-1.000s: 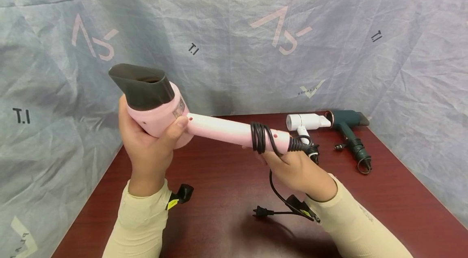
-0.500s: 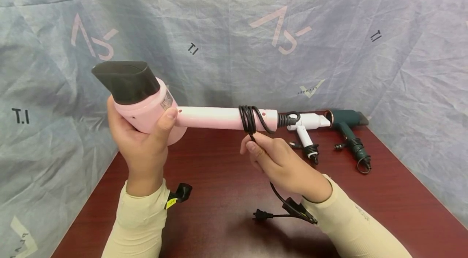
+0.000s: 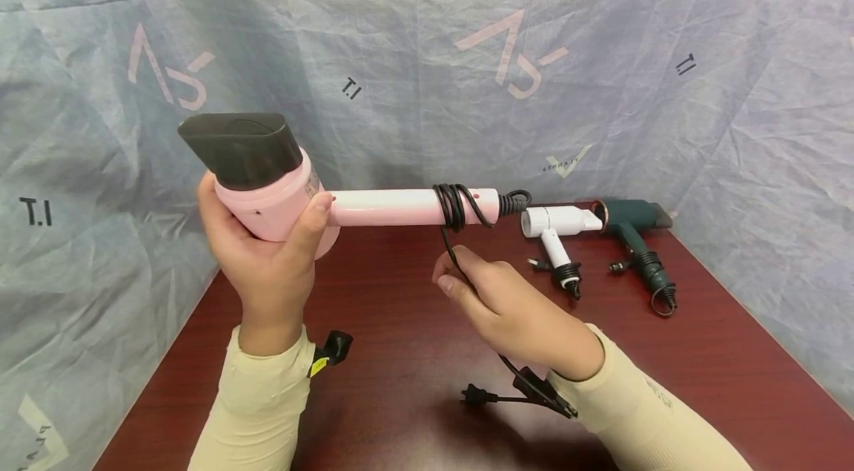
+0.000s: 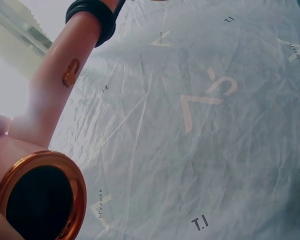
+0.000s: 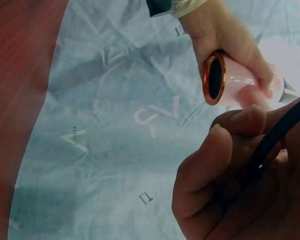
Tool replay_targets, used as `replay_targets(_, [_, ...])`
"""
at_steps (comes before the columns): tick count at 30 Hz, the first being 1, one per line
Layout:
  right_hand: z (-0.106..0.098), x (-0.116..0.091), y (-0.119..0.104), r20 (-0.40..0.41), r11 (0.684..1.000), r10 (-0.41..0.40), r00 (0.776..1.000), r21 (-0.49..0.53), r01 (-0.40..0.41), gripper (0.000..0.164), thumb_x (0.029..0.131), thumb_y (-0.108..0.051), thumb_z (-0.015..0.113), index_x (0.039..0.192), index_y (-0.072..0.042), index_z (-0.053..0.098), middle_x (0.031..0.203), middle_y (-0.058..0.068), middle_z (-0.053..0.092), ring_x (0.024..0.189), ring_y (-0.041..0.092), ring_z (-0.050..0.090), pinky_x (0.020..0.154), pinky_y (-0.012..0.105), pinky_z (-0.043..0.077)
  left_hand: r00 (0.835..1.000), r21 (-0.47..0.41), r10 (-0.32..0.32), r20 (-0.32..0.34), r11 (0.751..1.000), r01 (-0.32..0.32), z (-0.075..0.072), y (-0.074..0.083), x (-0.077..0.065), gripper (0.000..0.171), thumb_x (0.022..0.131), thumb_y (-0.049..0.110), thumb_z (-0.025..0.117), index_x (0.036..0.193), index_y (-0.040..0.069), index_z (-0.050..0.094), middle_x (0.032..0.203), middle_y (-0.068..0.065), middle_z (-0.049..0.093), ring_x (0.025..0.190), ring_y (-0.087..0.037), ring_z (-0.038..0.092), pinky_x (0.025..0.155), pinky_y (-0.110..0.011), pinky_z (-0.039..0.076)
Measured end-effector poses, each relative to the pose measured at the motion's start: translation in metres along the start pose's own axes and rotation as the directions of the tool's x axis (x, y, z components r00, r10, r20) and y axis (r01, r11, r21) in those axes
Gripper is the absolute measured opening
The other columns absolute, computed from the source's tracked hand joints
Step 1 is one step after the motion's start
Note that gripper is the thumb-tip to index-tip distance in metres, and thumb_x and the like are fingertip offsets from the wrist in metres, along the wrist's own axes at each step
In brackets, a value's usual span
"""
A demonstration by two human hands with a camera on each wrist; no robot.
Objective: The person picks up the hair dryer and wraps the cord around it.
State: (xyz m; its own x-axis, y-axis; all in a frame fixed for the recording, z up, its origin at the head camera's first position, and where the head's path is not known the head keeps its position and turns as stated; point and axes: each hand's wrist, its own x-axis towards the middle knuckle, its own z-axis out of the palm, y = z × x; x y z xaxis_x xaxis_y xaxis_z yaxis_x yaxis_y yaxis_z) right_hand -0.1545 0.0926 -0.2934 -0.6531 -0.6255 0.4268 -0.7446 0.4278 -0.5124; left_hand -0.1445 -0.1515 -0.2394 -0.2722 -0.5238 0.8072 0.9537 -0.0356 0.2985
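Observation:
A pink hair dryer [image 3: 394,208] with a black flat nozzle [image 3: 243,148] is held up above the table, its handle level and pointing right. My left hand [image 3: 267,271] grips its barrel, thumb near the handle joint. Several turns of black cord [image 3: 451,207] wrap the handle's end. Just below them, my right hand [image 3: 520,308] holds the cord in curled fingers, apart from the handle. The cord runs on down to a plug [image 3: 477,395] near the right wrist. In the left wrist view, a copper-coloured switch [image 4: 70,75] and the copper rear rim [image 4: 80,192] show.
At the back right of the dark red table [image 3: 387,308] lie a white hair dryer [image 3: 560,221] and a dark green hair dryer [image 3: 630,215], cords wound round their handles. Grey printed cloth [image 3: 414,70] hangs behind and at both sides.
The pink dryer's handle has swung up from a downward slant to level. My right hand has come from behind the handle to below it, drawing a short length of cord down from the coils.

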Motion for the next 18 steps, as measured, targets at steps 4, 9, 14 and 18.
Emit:
replay_targets(4, [0.0,-0.003,-0.003,0.011,1.0,-0.004,1.0,-0.022,0.004,0.013,0.111,-0.032,0.047,0.112,-0.022,0.056,0.082,-0.01,0.054,0.062,0.003,0.045,0.059,0.024,0.045,1.0,0.028,0.0,-0.011,1.0,0.0,0.0,-0.001,0.0,0.069,0.064,-0.006,0.085,0.126,-0.008,0.054,0.114,-0.023,0.066,0.1,-0.038,0.064,0.095,-0.041,0.054])
replay_targets(9, [-0.002,-0.007,-0.009,0.006,0.997,-0.014,1.0,-0.071,0.014,0.01,0.11,-0.028,0.05,0.113,-0.021,0.055,0.083,-0.012,0.057,0.061,0.002,0.045,0.058,0.023,0.045,1.0,0.057,0.009,-0.012,0.998,-0.009,-0.001,-0.002,-0.001,0.071,0.064,-0.004,0.086,0.127,-0.007,0.054,0.116,-0.024,0.065,0.103,-0.039,0.063,0.097,-0.041,0.053])
replay_targets(14, [-0.006,-0.011,-0.013,0.023,0.993,-0.013,1.0,-0.117,0.015,0.009,0.108,-0.022,0.055,0.117,-0.02,0.055,0.083,-0.012,0.059,0.064,0.001,0.048,0.062,0.022,0.048,1.0,0.061,0.026,-0.004,0.998,-0.026,0.0,-0.002,-0.002,0.072,0.064,-0.006,0.085,0.129,-0.008,0.052,0.118,-0.026,0.062,0.103,-0.04,0.062,0.095,-0.041,0.055])
replay_targets(18, [-0.009,-0.015,-0.015,0.051,0.988,-0.039,0.998,-0.145,0.046,0.011,0.106,-0.017,0.058,0.116,-0.018,0.056,0.083,-0.014,0.06,0.065,0.0,0.051,0.063,0.021,0.049,0.999,0.071,0.051,-0.014,0.996,-0.05,-0.002,-0.005,-0.001,0.074,0.065,-0.005,0.085,0.129,-0.008,0.05,0.119,-0.027,0.061,0.104,-0.041,0.061,0.095,-0.042,0.055])
